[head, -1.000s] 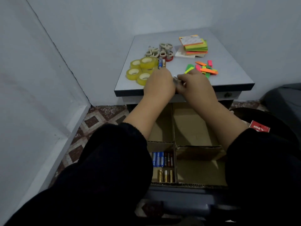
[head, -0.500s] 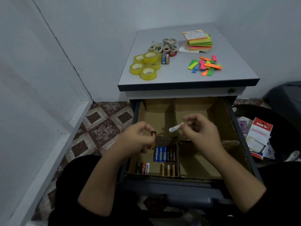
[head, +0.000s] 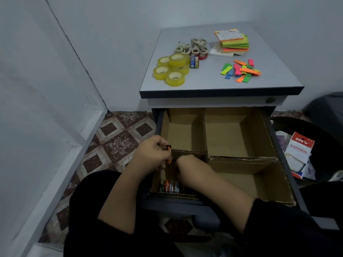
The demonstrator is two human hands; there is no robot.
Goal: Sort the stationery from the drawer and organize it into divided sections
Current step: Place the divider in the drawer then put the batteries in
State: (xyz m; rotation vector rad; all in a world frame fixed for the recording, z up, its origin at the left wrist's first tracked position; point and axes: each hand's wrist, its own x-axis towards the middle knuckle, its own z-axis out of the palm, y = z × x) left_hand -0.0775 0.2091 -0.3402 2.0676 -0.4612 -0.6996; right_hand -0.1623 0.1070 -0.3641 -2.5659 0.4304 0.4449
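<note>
Left hand grip: left hand [head: 151,156] has its fingers curled around a small orange and black cylindrical battery [head: 169,153], held nearly upright above the front-left section, just by the cardboard divider.
Right hand grip: right hand [head: 189,168] reaches down into the front-left section with the back of the hand up; its fingers are hidden, so I cannot tell if it holds something.
Drawer: open dark grey drawer [head: 204,217] is lined with brown corrugated cardboard [head: 230,141], cut by rough-edged walls into four sections.
Front-left section: several round batteries [head: 169,186] lie side by side here, partly under the right wrist.
Other sections: only bare matte cardboard shows in them.
Cabinet top: smooth grey cabinet top [head: 274,78] carries glossy yellow clear-tape rolls [head: 171,70], a heap of small pale tape rings [head: 191,48], two batteries beside the tapes [head: 194,62], a stack of neon square sticky-note pads [head: 232,42] and loose flat neon paper strips [head: 241,70].
Floor: tiles with brown diamond pattern [head: 118,138] on the left; a red and white stationery packet [head: 299,154] lies to the right of the drawer.
</note>
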